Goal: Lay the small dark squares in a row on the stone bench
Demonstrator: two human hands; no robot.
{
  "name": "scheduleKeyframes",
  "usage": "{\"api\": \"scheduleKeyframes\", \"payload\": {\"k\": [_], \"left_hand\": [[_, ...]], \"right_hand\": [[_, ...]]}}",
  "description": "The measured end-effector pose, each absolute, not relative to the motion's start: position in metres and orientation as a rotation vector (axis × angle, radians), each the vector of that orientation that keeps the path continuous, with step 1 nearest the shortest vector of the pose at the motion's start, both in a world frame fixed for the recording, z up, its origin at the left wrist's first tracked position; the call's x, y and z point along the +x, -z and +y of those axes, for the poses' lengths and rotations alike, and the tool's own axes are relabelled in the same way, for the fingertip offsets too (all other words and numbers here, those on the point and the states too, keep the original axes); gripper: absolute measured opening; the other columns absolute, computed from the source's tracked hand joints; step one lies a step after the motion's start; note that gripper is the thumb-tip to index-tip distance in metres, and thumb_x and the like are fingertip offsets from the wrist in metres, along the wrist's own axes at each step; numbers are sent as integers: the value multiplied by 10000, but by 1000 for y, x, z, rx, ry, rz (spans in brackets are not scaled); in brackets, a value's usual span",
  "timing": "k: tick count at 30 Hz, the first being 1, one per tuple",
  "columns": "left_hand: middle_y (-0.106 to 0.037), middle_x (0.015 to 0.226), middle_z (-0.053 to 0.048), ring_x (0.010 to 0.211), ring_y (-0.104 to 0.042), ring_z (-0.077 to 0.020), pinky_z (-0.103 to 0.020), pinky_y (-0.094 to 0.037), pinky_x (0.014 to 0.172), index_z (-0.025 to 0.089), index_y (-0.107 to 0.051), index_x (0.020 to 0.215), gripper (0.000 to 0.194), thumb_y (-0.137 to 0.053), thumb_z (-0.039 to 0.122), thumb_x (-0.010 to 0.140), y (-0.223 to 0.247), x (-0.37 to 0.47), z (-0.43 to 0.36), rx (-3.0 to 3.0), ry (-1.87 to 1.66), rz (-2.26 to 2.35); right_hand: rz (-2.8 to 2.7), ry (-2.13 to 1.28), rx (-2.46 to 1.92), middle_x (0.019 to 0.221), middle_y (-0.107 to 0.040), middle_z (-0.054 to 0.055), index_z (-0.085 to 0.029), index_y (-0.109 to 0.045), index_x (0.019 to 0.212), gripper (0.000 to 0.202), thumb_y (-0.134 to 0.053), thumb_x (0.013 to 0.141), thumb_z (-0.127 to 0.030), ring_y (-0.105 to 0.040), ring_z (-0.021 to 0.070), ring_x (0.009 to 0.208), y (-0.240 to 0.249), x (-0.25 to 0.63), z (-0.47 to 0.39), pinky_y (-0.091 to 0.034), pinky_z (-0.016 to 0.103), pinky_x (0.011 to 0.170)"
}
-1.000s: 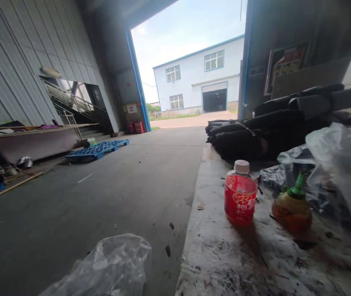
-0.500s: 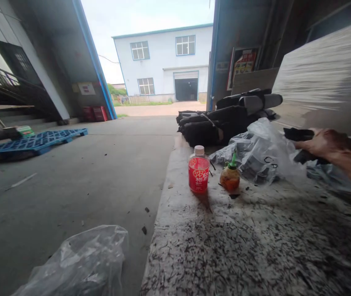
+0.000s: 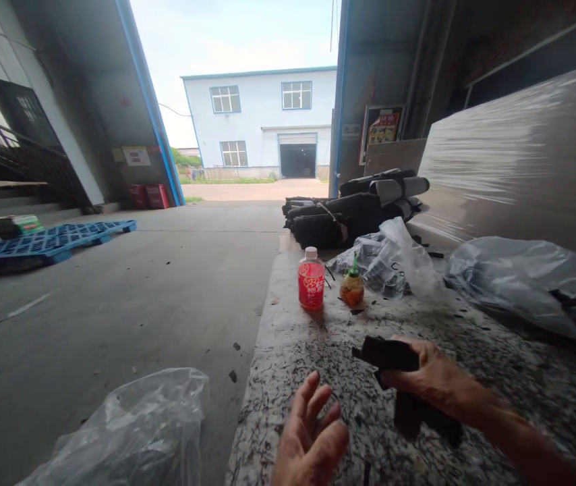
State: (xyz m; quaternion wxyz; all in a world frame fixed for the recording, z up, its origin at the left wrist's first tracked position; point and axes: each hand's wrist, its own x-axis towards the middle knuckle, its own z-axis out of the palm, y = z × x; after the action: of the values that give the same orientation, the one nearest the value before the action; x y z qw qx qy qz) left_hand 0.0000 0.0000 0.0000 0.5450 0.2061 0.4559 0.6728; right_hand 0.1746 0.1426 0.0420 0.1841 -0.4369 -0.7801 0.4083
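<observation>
Right hand (image 3: 432, 378) grips a black piece (image 3: 386, 353) over the table (image 3: 470, 337); left hand (image 3: 311, 439) hovers palm-up, fingers spread.

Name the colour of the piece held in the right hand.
Black piece, gripped by the right hand; head view.

Two hands show over the speckled bench (image 3: 470, 337): the left hand (image 3: 311, 439) and the right hand (image 3: 432, 374). One black piece (image 3: 384, 352) sits in the right one. Two bottles stand on the bench: one red-labelled drink bottle (image 3: 311, 279) and one small orange bottle with a green cap (image 3: 351, 283). Three clear plastic bags are in view: two on the bench (image 3: 389, 260) (image 3: 525, 283) and one at the lower left (image 3: 131, 432). One stack of black rolls (image 3: 343, 212), one blue pallet (image 3: 48, 241) and two red crates (image 3: 147, 196) complete the count.
</observation>
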Motion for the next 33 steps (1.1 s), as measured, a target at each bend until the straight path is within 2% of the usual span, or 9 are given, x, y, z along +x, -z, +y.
{"api": "scheduleKeyframes", "payload": {"k": [2,4,6,8,11,20,23,26,33], "left_hand": [[-345,1432,-226,1228,-471,-274,-349,-431,950,122,-233,1372,969,-740,488,632,-3,3,10,670,-1531,1150],[-474,1341,-185,1132,-531,-244,-327,-441,907,125,-380,1292,712,-683,391,705,-7,-2,15,849,-1512,1210],[-645,1079,-115,943,-589,-220,-310,-450,814,139,-579,1068,379,-645,339,753,-9,-12,16,983,-1488,1273],[-673,881,-55,847,-585,-205,-304,-430,773,161,-647,904,194,-612,319,795,-9,-22,13,1086,-1455,1363],[-675,913,-10,866,-594,-188,-284,-431,758,212,-647,959,163,-575,281,830,-8,-35,8,1121,-1412,1454],[-668,848,-20,774,-611,-176,-233,-455,540,175,-579,1028,238,-514,269,819,-11,-48,11,969,-1313,1504],[-646,817,-9,754,-600,-168,-228,-456,532,169,-564,1028,243,-510,268,813,-10,-48,12,964,-1305,1501],[-625,787,-8,730,-585,-168,-226,-447,504,156,-574,984,219,-503,251,799,-11,-48,12,966,-1308,1485],[-673,893,-45,742,-605,-168,-218,-464,536,150,-579,1038,306,-560,343,801,-11,-70,-8,839,-1402,1594]], "right_hand": [[-2295,-1270,-1120,619,-542,-63,-185,-579,739,62,-601,688,-214,-480,86,551,-37,150,120,-346,182,482],[-2370,-1316,-1056,614,-542,-67,-180,-582,714,93,-633,639,-197,-467,87,558,-36,136,108,-317,186,479],[-2441,-1306,-1015,684,-597,-57,-190,-626,765,184,-680,589,-195,-510,112,623,-38,132,104,-343,197,522],[-2495,-1234,-1004,859,-657,-32,-219,-664,900,316,-701,586,-216,-568,163,787,-42,134,106,-408,224,665],[-2528,-1082,-1103,1039,-662,6,-240,-666,1016,320,-629,701,-284,-567,221,980,-46,144,115,-410,299,849],[-2563,-732,-1103,1069,-652,64,-230,-689,1025,298,-576,787,-369,-520,277,1075,-40,139,129,-345,426,966],[-2450,-1093,-944,1000,-670,46,-205,-676,1028,290,-596,770,-312,-572,223,956,-40,118,121,-413,342,866],[-2278,-1509,-901,703,-634,-13,-172,-660,843,147,-556,758,-231,-564,130,646,-35,100,120,-428,237,599],[-2069,-1566,-1139,631,-592,-35,-164,-515,769,85,-545,718,-226,-583,97,502,-21,80,166,-386,175,417]]}}
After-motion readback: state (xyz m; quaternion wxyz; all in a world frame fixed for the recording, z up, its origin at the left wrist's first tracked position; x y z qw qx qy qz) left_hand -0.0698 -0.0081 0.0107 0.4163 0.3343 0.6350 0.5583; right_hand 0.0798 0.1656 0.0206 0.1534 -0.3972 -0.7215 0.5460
